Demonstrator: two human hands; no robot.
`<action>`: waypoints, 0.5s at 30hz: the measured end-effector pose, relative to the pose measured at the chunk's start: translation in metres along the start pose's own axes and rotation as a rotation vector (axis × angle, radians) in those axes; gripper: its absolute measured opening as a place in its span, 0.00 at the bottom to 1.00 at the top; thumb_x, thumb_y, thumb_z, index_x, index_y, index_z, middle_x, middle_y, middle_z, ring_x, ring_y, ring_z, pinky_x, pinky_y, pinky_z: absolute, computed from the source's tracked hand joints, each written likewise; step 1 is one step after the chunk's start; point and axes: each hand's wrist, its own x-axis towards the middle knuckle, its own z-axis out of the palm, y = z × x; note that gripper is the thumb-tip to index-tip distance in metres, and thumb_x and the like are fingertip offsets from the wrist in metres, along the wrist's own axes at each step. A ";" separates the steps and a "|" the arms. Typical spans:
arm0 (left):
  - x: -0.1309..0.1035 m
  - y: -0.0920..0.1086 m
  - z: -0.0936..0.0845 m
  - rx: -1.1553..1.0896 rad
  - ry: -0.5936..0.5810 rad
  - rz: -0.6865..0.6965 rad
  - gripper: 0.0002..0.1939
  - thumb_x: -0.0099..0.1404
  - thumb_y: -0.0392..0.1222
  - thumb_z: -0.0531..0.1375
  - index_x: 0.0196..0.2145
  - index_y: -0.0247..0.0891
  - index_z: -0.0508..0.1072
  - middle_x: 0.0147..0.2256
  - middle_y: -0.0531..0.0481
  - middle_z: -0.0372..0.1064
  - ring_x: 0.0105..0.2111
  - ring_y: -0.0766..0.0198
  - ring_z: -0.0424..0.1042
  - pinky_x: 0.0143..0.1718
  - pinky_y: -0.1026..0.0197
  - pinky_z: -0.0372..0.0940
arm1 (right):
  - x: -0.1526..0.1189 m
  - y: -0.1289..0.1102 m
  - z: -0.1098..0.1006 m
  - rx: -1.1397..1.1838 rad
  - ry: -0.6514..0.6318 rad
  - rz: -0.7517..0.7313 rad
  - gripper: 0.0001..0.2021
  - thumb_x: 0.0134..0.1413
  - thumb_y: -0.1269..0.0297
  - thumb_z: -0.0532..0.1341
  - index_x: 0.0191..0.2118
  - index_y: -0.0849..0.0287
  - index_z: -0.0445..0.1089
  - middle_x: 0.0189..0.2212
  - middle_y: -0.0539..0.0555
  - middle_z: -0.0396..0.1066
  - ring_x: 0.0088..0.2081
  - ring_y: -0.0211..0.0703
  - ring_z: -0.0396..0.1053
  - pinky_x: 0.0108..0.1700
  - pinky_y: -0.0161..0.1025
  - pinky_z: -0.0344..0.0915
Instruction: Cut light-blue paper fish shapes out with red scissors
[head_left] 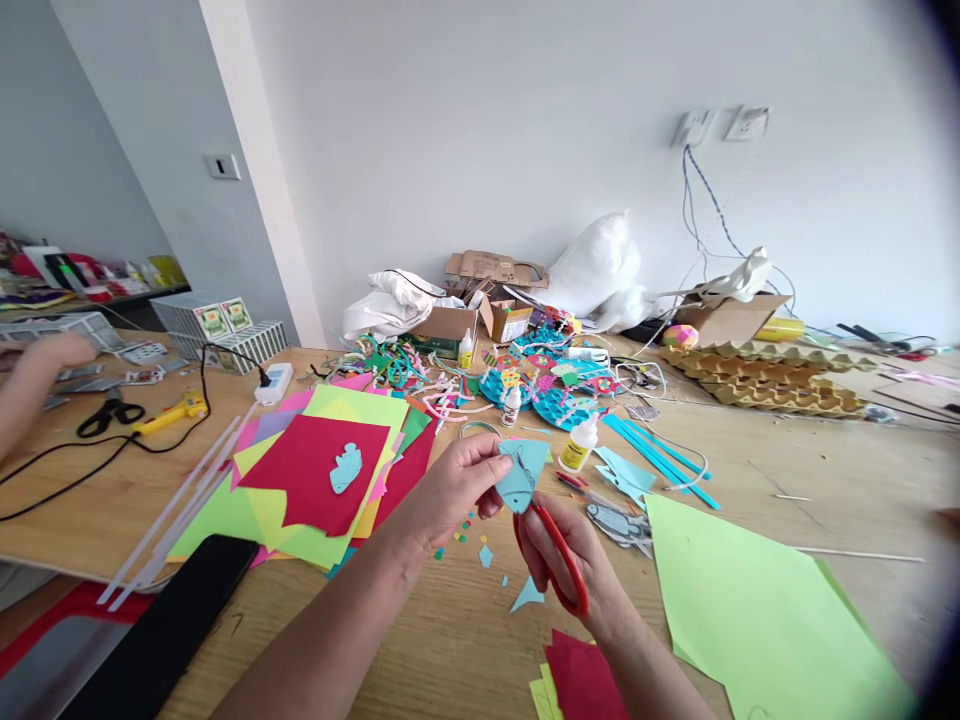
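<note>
Between the thumb and fingers of my left hand (469,475) is a small piece of light blue paper (525,470) with a pencilled fish outline. My right hand (570,550) grips red-handled scissors (562,560), their blades hidden behind the paper's lower edge. Below my hands lie blue paper scraps (529,595) and small coloured paper dots. A cut-out blue paper fish (346,468) rests on the red sheet (315,465) to the left. Right of my hands is a grey-blue fish drawing (619,527).
Glue bottles (579,443) stand behind my hands, near a heap of decorated blue pieces (540,385). Yellow-green paper (757,590) lies right, egg trays (772,380) at the back right. At left are a black phone-like slab (169,625), a yellow glue gun (172,412) and another person's hand (56,352).
</note>
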 end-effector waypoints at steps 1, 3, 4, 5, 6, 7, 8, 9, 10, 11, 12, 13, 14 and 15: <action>0.000 0.000 0.000 -0.009 0.000 -0.005 0.13 0.57 0.50 0.57 0.25 0.36 0.63 0.19 0.57 0.59 0.17 0.75 0.56 0.18 0.70 0.54 | 0.000 0.000 0.000 0.003 0.000 0.000 0.25 0.54 0.37 0.49 0.23 0.54 0.55 0.10 0.43 0.56 0.14 0.33 0.51 0.19 0.33 0.48; 0.000 0.001 -0.002 -0.005 -0.023 -0.007 0.13 0.58 0.49 0.57 0.26 0.36 0.63 0.20 0.57 0.59 0.17 0.74 0.57 0.19 0.70 0.54 | 0.000 0.001 -0.001 0.008 -0.005 0.000 0.25 0.54 0.36 0.49 0.23 0.55 0.55 0.10 0.43 0.56 0.14 0.33 0.51 0.19 0.32 0.48; 0.000 0.002 -0.004 0.014 -0.039 -0.001 0.13 0.59 0.50 0.56 0.26 0.36 0.63 0.20 0.57 0.59 0.18 0.74 0.58 0.19 0.70 0.55 | -0.001 0.001 -0.002 0.010 -0.012 0.002 0.25 0.54 0.37 0.50 0.23 0.55 0.56 0.10 0.43 0.56 0.14 0.33 0.51 0.19 0.32 0.48; 0.000 0.002 -0.006 0.042 -0.052 0.009 0.13 0.59 0.50 0.56 0.27 0.36 0.64 0.21 0.57 0.60 0.19 0.74 0.58 0.20 0.70 0.56 | -0.001 0.001 -0.002 0.012 -0.025 0.006 0.25 0.55 0.37 0.50 0.24 0.55 0.56 0.10 0.43 0.56 0.14 0.33 0.50 0.19 0.32 0.47; 0.000 0.003 -0.008 0.075 -0.059 0.023 0.13 0.60 0.49 0.56 0.28 0.36 0.64 0.22 0.57 0.60 0.19 0.74 0.59 0.21 0.70 0.56 | -0.001 0.002 -0.003 0.015 -0.037 0.011 0.25 0.55 0.38 0.50 0.24 0.55 0.57 0.10 0.42 0.55 0.14 0.33 0.49 0.19 0.32 0.47; 0.000 0.004 -0.010 0.108 -0.058 0.039 0.13 0.60 0.49 0.56 0.28 0.36 0.65 0.22 0.57 0.60 0.20 0.74 0.59 0.21 0.70 0.56 | -0.001 0.002 -0.003 0.016 -0.050 0.014 0.24 0.55 0.38 0.50 0.24 0.56 0.57 0.10 0.42 0.55 0.13 0.32 0.49 0.19 0.32 0.46; 0.001 0.004 -0.012 0.135 -0.050 0.055 0.12 0.60 0.49 0.56 0.28 0.36 0.64 0.22 0.57 0.59 0.20 0.74 0.58 0.21 0.71 0.56 | -0.001 0.002 -0.003 0.019 -0.062 0.014 0.24 0.56 0.39 0.51 0.24 0.56 0.58 0.09 0.42 0.55 0.13 0.32 0.48 0.19 0.32 0.46; 0.001 0.004 -0.014 0.154 -0.038 0.066 0.12 0.60 0.48 0.56 0.27 0.36 0.64 0.21 0.58 0.59 0.20 0.74 0.58 0.21 0.71 0.55 | -0.001 0.003 -0.003 0.021 -0.070 0.013 0.24 0.56 0.39 0.51 0.24 0.56 0.57 0.09 0.42 0.55 0.13 0.32 0.48 0.19 0.33 0.45; 0.001 0.004 -0.015 0.163 -0.028 0.073 0.12 0.60 0.48 0.56 0.26 0.36 0.64 0.21 0.58 0.58 0.19 0.74 0.57 0.20 0.71 0.54 | -0.002 0.002 -0.003 0.024 -0.073 0.009 0.24 0.56 0.39 0.51 0.23 0.56 0.57 0.09 0.43 0.55 0.14 0.32 0.48 0.19 0.33 0.46; 0.002 0.004 -0.015 0.167 -0.020 0.075 0.12 0.60 0.47 0.56 0.26 0.37 0.63 0.20 0.58 0.58 0.19 0.74 0.56 0.20 0.71 0.54 | -0.002 0.002 -0.002 0.028 -0.074 0.004 0.24 0.56 0.39 0.50 0.23 0.55 0.56 0.09 0.43 0.55 0.14 0.33 0.49 0.20 0.33 0.47; 0.002 0.003 -0.014 0.167 -0.011 0.073 0.12 0.59 0.47 0.56 0.25 0.37 0.63 0.20 0.58 0.57 0.18 0.74 0.56 0.19 0.71 0.53 | -0.002 0.002 -0.001 0.034 -0.072 -0.001 0.24 0.57 0.39 0.50 0.23 0.55 0.56 0.10 0.43 0.56 0.15 0.33 0.49 0.20 0.33 0.47; 0.002 0.003 -0.013 0.162 -0.001 0.071 0.12 0.59 0.47 0.56 0.25 0.37 0.62 0.19 0.58 0.57 0.18 0.74 0.55 0.19 0.70 0.53 | -0.002 0.001 0.000 0.040 -0.071 -0.005 0.24 0.57 0.40 0.50 0.23 0.55 0.55 0.10 0.43 0.56 0.15 0.33 0.50 0.21 0.33 0.48; 0.003 0.003 -0.012 0.155 0.011 0.070 0.12 0.59 0.48 0.56 0.25 0.37 0.62 0.19 0.59 0.57 0.17 0.74 0.55 0.18 0.70 0.52 | -0.002 0.000 0.001 0.047 -0.069 -0.009 0.24 0.57 0.40 0.51 0.22 0.55 0.55 0.11 0.44 0.56 0.16 0.34 0.51 0.21 0.33 0.49; 0.002 0.003 -0.010 0.147 0.024 0.070 0.12 0.59 0.48 0.56 0.25 0.37 0.61 0.19 0.59 0.57 0.17 0.74 0.55 0.18 0.70 0.52 | -0.002 0.000 0.002 0.054 -0.067 -0.013 0.24 0.57 0.40 0.51 0.23 0.55 0.55 0.11 0.44 0.57 0.16 0.34 0.52 0.21 0.33 0.50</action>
